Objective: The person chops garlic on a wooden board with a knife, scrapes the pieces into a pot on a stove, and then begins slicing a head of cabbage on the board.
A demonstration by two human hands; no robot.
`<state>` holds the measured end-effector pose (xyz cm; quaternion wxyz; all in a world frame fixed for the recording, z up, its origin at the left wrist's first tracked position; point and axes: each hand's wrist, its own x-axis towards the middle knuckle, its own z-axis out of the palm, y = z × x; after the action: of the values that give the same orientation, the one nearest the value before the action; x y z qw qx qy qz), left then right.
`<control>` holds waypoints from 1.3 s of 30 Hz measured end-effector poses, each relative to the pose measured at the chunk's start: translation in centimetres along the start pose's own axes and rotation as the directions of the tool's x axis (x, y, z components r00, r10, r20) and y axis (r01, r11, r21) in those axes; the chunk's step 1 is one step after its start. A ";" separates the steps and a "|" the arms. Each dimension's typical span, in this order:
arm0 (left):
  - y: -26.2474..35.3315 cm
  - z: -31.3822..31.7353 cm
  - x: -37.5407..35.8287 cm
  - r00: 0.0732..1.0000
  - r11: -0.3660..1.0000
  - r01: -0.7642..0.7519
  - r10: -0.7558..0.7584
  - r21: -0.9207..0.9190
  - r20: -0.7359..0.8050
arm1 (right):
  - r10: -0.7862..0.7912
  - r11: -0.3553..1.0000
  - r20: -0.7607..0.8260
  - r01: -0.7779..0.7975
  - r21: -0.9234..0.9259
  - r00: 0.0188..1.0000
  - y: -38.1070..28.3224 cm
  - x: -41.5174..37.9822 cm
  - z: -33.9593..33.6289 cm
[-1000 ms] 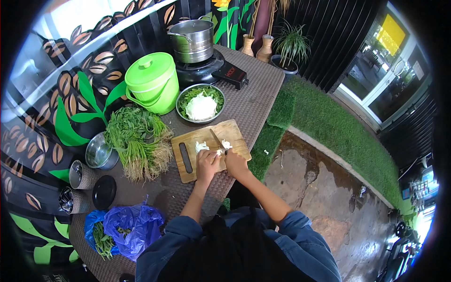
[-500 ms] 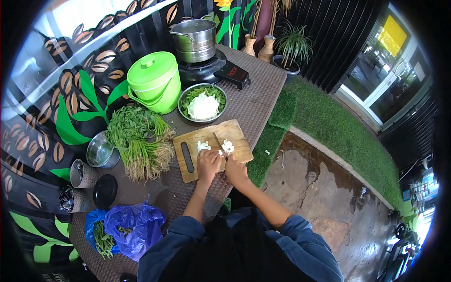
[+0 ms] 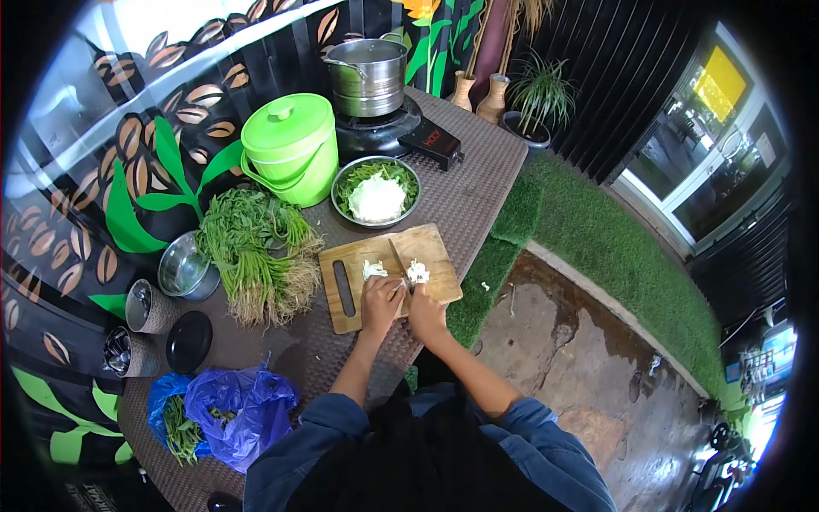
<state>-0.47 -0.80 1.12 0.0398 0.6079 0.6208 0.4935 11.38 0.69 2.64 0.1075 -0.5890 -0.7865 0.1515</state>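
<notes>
My right hand (image 3: 427, 314) is wrapped around the handle of a knife (image 3: 396, 253), whose blade points away from me across the wooden cutting board (image 3: 360, 319). Beside the blade, my left hand (image 3: 383, 300) presses its bent fingers down on a small piece of white vegetable (image 3: 402, 285), mostly covered by the fingertips. Chopped white bits (image 3: 417, 271) lie to the right of the blade. To its left, more white pieces (image 3: 374, 269) rest on the board. Just beyond stands a metal bowl (image 3: 340, 207) with cut greens and a white heap on top.
Left of the board lies a bunch of rooted greens (image 3: 256, 256) near a steel bowl (image 3: 186, 271). A lidded green bucket (image 3: 290, 149) and a pot (image 3: 368, 81) on a stove (image 3: 375, 132) stand behind. Blue plastic bags (image 3: 239, 414) sit at the near left.
The camera view has shifted slightly, so the scene sits a little differently. Both hands stay at the board, the knife still between the white pieces, with its blade barely moved.
</notes>
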 end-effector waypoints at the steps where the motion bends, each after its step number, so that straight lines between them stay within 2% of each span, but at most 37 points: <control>1: 0.0 0.0 -0.2 1.000 1.000 0.004 -0.004 0.000 0.002 | 0.001 1.000 0.004 -0.001 0.000 1.000 0.1 0.0 -0.4; 4: 0.1 -0.1 0.1 1.000 1.000 0.006 -0.006 0.000 -0.022 | -0.054 0.998 0.051 0.053 0.024 0.997 0.3 0.3 -0.7; 7: 0.1 -0.3 -0.1 1.000 1.000 0.012 -0.012 -0.006 0.004 | 0.034 0.999 -0.010 -0.034 -0.008 0.999 -0.3 -0.7 0.1; 9: -0.2 -0.1 0.0 1.000 1.000 0.004 -0.004 -0.028 -0.004 | 0.017 0.999 0.045 -0.016 -0.031 0.999 -0.5 -0.1 -0.1; 12: -0.6 0.0 -0.2 1.000 1.000 0.010 -0.010 -0.012 -0.001 | -0.051 0.998 0.047 0.050 0.036 0.998 -0.3 0.7 -1.3; 14: -0.4 -0.1 -0.1 0.999 0.999 0.032 -0.032 -0.024 0.006 | -0.070 0.997 0.031 0.069 0.017 0.997 -0.3 0.2 -0.7; 16: -0.4 -0.1 -0.1 0.998 0.997 0.062 -0.062 -0.040 0.012 | 0.032 0.998 -0.011 -0.033 -0.056 0.999 -0.7 -0.7 0.0; 17: -0.5 -0.1 -0.2 0.998 0.997 0.069 -0.069 -0.037 0.011 | 0.034 0.998 -0.009 -0.035 -0.060 0.999 -0.5 -0.6 0.2; 20: -0.6 0.2 -0.2 0.995 0.995 0.095 -0.095 -0.039 0.016 | -0.005 0.999 0.010 0.006 -0.035 1.000 0.0 0.3 0.4; 23: -0.8 0.3 -0.3 0.994 0.994 0.106 -0.106 -0.030 0.003 | -0.076 0.993 0.093 0.084 -0.084 0.993 0.1 0.5 -0.4; 25: -0.7 0.0 -0.1 0.994 0.994 0.109 -0.109 -0.018 -0.019 | -0.051 0.997 -0.046 0.048 -0.058 0.998 0.1 -0.5 0.5; 29: -0.6 0.0 0.1 0.997 0.998 0.059 -0.059 0.006 -0.055 | -0.042 0.996 -0.075 0.035 -0.087 0.996 0.2 -0.6 0.8; 32: -0.5 0.0 -0.1 0.997 0.998 0.055 -0.055 -0.005 -0.047 | -0.090 0.991 -0.049 0.085 -0.103 0.995 0.1 -0.3 -0.3; 35: -0.7 0.0 -0.1 0.997 0.998 0.057 -0.058 -0.015 -0.055 | -0.044 0.998 -0.110 0.038 -0.055 0.993 0.0 -0.8 1.3; 37: -0.3 0.1 0.1 0.997 0.999 0.049 -0.050 -0.017 -0.055 | -0.088 0.983 -0.192 0.054 -0.174 0.977 -0.4 -0.8 1.7; 38: -0.1 0.2 0.1 0.997 0.999 0.035 -0.035 -0.011 -0.070 | -0.087 0.983 -0.192 0.054 -0.173 0.978 -0.1 -0.4 1.7; 39: 0.0 0.2 -0.1 0.997 1.000 0.021 -0.022 -0.005 -0.080 | -0.086 0.992 -0.119 0.074 -0.105 0.989 -0.1 0.2 0.8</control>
<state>-0.35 -0.79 0.96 0.0213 0.5808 0.6274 0.5182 10.92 0.76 1.99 0.1322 -0.5698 -0.8080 0.0709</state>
